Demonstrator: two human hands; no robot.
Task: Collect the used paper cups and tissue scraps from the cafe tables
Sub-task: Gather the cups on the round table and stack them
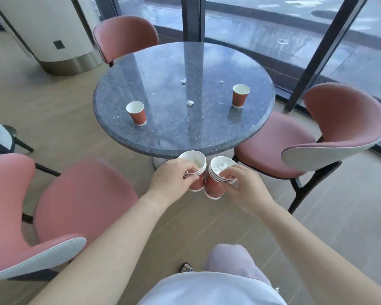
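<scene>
Hands: two stacks of nested paper cups are gripped near their rims, left stack [197, 183] by the left hand [174, 179], right stack [215, 187] by the right hand [244, 186], just off the table's [163, 62] near edge.
Stacks: mouths are pointed up and toward the table, long axes tilted off upright, sides touching; tissue is packed inside.
Table: one cup [136, 113] is seen upright near the left edge, another cup [240, 95] near the right edge; tissue scraps [189, 103] are scattered around the middle.
Risk: no fingers are spare, so tissue may be spilled if a stack is tipped further.
</scene>
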